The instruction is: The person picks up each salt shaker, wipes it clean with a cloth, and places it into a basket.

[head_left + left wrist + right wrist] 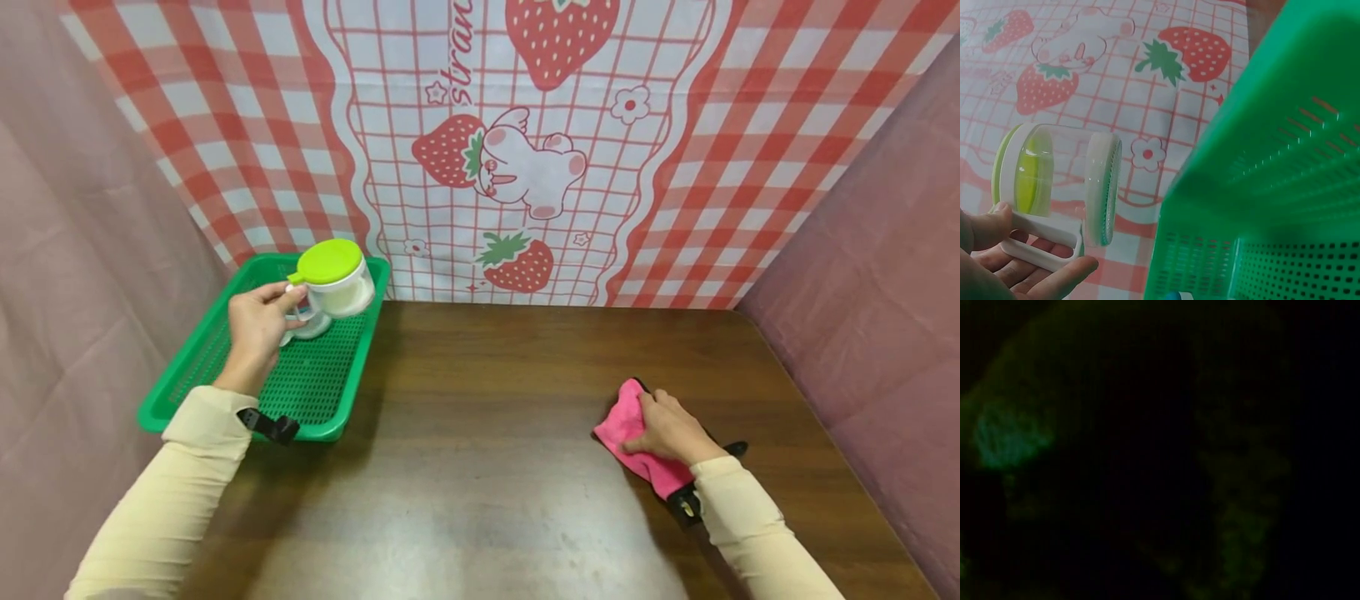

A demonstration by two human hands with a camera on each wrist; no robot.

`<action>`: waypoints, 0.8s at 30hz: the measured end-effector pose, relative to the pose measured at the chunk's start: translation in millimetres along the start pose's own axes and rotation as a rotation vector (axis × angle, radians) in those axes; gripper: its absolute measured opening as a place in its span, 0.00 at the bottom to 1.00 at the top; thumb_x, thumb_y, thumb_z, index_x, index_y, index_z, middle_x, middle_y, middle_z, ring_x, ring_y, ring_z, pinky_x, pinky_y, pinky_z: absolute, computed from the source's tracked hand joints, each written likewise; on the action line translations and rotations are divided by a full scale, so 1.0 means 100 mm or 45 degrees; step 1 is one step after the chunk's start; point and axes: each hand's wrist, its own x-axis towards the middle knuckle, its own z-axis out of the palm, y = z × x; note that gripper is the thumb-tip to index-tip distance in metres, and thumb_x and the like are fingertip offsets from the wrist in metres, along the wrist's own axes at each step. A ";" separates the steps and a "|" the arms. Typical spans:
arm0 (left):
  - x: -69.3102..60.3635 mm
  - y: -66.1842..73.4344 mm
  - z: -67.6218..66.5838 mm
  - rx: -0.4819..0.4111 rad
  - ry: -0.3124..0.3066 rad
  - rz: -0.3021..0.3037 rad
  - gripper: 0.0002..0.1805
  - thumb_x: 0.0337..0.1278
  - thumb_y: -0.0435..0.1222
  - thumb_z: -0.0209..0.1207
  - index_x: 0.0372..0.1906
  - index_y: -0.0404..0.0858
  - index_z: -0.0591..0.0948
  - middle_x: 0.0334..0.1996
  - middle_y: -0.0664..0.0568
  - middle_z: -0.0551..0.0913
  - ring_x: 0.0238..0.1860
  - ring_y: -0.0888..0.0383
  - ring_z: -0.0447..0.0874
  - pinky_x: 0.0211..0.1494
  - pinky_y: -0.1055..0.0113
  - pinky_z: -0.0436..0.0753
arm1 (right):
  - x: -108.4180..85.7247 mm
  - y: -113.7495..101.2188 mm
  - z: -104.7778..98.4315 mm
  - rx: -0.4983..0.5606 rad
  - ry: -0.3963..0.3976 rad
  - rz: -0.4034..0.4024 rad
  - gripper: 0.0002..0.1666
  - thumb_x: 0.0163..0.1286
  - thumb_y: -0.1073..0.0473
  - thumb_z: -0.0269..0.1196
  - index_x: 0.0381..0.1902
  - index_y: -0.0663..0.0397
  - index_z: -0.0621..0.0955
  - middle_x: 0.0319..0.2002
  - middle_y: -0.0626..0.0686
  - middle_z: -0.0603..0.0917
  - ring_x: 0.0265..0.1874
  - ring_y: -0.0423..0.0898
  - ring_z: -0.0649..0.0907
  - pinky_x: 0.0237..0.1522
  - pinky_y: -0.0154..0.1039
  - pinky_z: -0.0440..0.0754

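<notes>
My left hand (258, 325) holds a clear seasoning jar (347, 293) with a lime-green lid (330, 261) by its handle, over the green basket (347, 417). In the left wrist view, thumb and fingers grip the white handle (1041, 234), and the jar (1069, 169) appears on its side beside the basket's wall. A second clear container (312, 327) sits in the basket, partly hidden by the hand and jar. On the right of the table, my right hand (671, 429) grips a pink cloth (624, 421) with a dark edge. The right wrist view is almost black.
The brown wooden table (480, 442) meets a strawberry-print checked curtain (525, 167) at the back. Plain pinkish curtains hang at the left (97, 217) and right (870, 250). A black strap (273, 425) is round the left wrist.
</notes>
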 end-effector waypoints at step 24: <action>0.30 -0.11 -0.03 0.238 0.038 -0.063 0.24 0.60 0.41 0.63 0.57 0.29 0.78 0.26 0.68 0.78 0.27 0.72 0.80 0.30 0.75 0.84 | 0.03 0.01 -0.02 -0.027 -0.049 0.016 0.60 0.43 0.40 0.76 0.63 0.76 0.66 0.50 0.71 0.73 0.48 0.63 0.75 0.48 0.60 0.78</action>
